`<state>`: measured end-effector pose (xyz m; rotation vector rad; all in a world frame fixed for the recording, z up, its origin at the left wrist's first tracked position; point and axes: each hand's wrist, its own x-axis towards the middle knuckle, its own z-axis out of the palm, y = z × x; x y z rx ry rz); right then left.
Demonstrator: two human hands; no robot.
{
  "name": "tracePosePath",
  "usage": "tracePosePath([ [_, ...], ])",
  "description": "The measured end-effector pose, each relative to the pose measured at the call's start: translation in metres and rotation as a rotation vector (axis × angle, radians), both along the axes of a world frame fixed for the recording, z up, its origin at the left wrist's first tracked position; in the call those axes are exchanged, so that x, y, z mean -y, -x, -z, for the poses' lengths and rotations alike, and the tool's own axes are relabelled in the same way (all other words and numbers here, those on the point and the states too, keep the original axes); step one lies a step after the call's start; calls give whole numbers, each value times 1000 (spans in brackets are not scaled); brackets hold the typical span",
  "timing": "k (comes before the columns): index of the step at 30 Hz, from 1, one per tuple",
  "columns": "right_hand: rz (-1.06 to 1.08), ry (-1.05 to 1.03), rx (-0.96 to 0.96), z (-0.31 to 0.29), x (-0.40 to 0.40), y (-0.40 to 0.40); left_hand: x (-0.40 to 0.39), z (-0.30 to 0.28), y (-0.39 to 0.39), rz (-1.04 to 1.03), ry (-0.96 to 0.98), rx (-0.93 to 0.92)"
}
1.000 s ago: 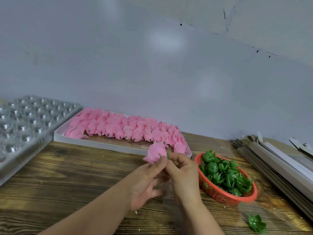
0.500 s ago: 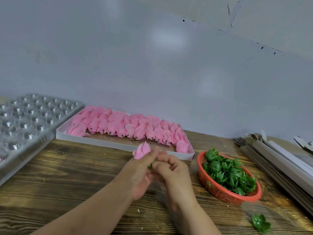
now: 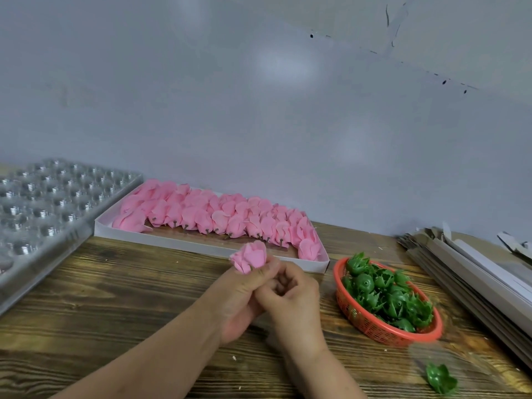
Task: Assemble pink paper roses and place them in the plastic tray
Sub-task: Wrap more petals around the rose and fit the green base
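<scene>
Two hands meet mid-tabletop [image 3: 115, 298], left hand [image 3: 244, 295] grip pinching pink paper rose [image 3: 250, 257] at fingertips, right hand [image 3: 290, 298] grip curled tight against rose's base, plastic tray [image 3: 43, 214] at left edge.

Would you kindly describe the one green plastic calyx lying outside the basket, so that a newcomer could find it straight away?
Start at the oval red plastic mesh basket heaped with green calyxes, on the right of the brown wooden table. Look nearer the table's front edge, below and right of the basket: the single loose green plastic calyx lies there. Unlike the others, it sits alone on bare wood, apart from the basket.
</scene>
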<state>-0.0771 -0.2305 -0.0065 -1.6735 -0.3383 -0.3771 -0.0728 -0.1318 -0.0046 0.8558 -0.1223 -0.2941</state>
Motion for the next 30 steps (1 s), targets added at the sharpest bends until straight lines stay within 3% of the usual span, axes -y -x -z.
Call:
tracePosePath([
  [3, -128, -93, -66, -2, 2, -1, -9, 1, -4, 34, -41, 98],
  [9, -372, -291, -298, -3, 6, -1, -17, 2, -8, 49, -160, 107],
  [12, -385, -380, -380, -2, 5, 0, -18, 2, -9, 44, -164, 95],
  [20, -146, -185, -146, -1, -1, -1, -11, 4, -10, -18, -81, 98],
  [25, -364, -396, -380, -2, 2, -2, -17, 1, -6, 83, -121, 135],
  [30, -431, -451, -456, 1, 4, -5, -21, 0, -5, 128, -155, 181],
])
